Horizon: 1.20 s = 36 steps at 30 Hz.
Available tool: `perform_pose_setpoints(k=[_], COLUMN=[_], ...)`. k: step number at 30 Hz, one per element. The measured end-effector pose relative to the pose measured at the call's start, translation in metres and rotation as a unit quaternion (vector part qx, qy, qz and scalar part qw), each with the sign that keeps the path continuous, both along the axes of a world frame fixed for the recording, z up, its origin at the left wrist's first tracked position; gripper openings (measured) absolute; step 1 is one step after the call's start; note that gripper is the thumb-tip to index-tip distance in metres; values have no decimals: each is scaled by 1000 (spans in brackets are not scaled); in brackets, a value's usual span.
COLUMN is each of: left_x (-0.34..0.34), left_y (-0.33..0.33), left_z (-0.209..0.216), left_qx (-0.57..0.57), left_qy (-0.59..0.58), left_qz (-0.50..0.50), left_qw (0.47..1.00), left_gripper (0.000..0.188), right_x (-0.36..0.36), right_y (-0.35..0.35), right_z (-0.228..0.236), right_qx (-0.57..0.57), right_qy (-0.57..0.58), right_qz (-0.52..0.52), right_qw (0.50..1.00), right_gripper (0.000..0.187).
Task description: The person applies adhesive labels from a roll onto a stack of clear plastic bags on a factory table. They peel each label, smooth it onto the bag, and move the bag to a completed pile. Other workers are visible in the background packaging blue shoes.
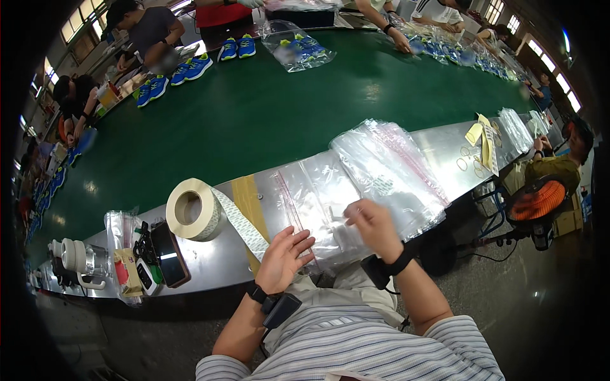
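Observation:
My left hand (286,259) lies over the near edge of a flat clear zip bag (318,184), palm turned up and fingers apart, holding nothing. Above the same bag's right part is my right hand (376,230), its thumb and fingers bent together and slightly blurred. Whatever is between those fingertips is too small to make out. A stack of clear bags (397,168) with pinkish zip edges lies just beyond my right hand. Left of the single bag stands a roll of label tape (215,219), its printed white strip (244,230) trailing toward my left hand.
A phone (169,257), a white jug (95,259) and a small box (127,273) sit on the metal ledge's left. Rubber bands (469,159) lie right. Beyond is a green belt (254,108) with blue shoes (190,68). An orange fan (539,202) stands right; several people work around.

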State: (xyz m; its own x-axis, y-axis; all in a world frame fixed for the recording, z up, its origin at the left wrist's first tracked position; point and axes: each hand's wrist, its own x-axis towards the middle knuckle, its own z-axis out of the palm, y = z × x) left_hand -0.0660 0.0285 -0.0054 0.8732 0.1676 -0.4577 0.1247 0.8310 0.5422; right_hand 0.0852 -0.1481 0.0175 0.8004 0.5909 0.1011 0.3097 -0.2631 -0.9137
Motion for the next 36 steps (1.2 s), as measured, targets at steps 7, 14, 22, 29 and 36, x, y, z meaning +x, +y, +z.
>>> perform_pose_setpoints(k=[7, 14, 22, 29, 36], left_x=[-85, -106, -75, -49, -53], left_y=[24, 3, -20, -14, -17], left_z=[6, -62, -9, 25, 19], left_qx=[31, 253, 262, 288, 263], left_qy=[16, 195, 67, 86, 64], left_qz=[-158, -79, -53, 30, 6], left_qw=[987, 944, 961, 953, 963], left_gripper=[40, 34, 21, 17, 23], right_x=[64, -6, -68, -73, -72], right_y=[-117, -70, 15, 27, 23], right_z=[15, 13, 11, 8, 5], right_qx=[-360, -117, -70, -15, 42], right_qy=[-289, -405, 97, 231, 355], right_qz=[-388, -195, 252, 258, 242], right_qw=[798, 886, 960, 938, 902], right_gripper=[14, 26, 27, 19, 12])
